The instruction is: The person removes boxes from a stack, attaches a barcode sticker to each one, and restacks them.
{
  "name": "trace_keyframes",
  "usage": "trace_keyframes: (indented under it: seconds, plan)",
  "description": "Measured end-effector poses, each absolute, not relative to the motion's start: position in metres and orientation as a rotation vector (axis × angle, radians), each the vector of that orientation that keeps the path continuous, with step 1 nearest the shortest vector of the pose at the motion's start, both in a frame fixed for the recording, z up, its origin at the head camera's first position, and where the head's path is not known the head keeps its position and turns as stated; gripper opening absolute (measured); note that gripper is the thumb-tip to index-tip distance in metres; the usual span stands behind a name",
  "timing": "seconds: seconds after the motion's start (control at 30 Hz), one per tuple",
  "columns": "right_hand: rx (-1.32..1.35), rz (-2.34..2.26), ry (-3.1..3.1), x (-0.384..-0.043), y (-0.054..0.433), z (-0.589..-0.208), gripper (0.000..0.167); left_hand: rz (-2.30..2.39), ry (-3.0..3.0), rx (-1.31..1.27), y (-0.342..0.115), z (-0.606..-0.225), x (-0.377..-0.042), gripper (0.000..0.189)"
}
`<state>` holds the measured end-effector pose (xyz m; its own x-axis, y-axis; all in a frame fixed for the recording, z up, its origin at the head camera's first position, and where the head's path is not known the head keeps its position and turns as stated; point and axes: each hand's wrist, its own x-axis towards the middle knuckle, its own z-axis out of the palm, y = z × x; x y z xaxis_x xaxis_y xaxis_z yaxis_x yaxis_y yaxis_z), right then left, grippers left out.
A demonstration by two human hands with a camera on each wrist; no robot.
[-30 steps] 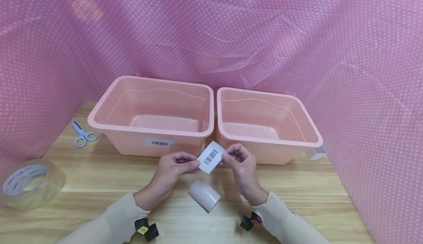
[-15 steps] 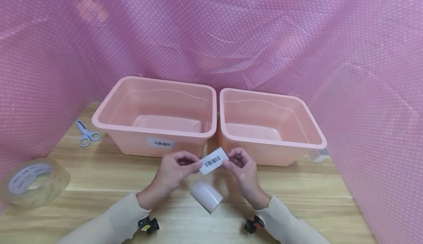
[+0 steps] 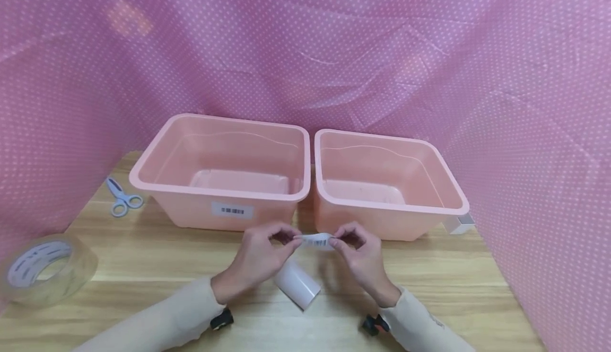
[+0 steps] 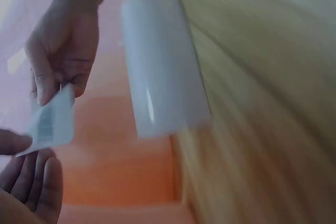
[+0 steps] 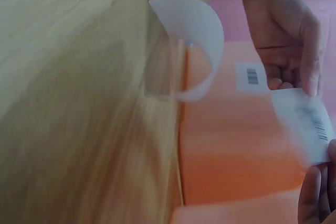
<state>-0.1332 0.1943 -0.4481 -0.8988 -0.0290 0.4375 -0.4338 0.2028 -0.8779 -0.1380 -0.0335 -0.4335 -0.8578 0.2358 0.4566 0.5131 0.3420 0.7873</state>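
A white barcode label is stretched between both hands, bent and tipped so that its printed face shows only narrowly in the head view. My left hand pinches its left end between thumb and fingers. At the opposite end my right hand pinches it the same way. In the right wrist view the label curves between the two hands. Below the hands, a curled sheet of glossy white backing paper lies on the wooden table.
Two pink plastic bins stand side by side behind the hands, the left bin with a barcode label on its front and the right bin beside it. Scissors and a clear tape roll lie left. A small white box sits right.
Both hands have come lower and a little nearer the body with the label. It has turned from facing up, slanted, to nearly level and edge-on, and now bends.
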Motion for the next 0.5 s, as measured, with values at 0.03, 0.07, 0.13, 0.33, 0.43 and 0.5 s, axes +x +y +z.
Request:
trace_keyframes:
  seconds: [0.03,0.07,0.13,0.33,0.43,0.5]
  plan:
    - [0.432,1.744,-2.151,-0.132,0.197,-0.447,0.015,-1.582,-2.363,-0.607,-0.031,-0.433,-0.138,0.018]
    - [0.43,1.741,-2.144,-0.132,0.199,-0.446,0.016,-1.646,-2.374,-0.542,-0.028,-0.432,-0.139,0.017]
    - [0.432,1.722,-2.139,-0.131,0.205,-0.444,0.016,-1.761,-2.385,-0.446,-0.021,-0.431,-0.139,0.015]
    - [0.409,1.628,-2.121,-0.131,0.224,-0.447,0.018,-1.86,-2.317,-0.452,0.0,-0.439,-0.139,0.013]
    - [0.344,1.626,-2.098,-0.131,0.233,-0.45,0.017,-1.827,-2.234,-0.539,0.011,-0.448,-0.139,0.013]
    - [0.295,1.611,-2.082,-0.13,0.239,-0.452,0.017,-1.793,-2.183,-0.594,0.021,-0.452,-0.139,0.012]
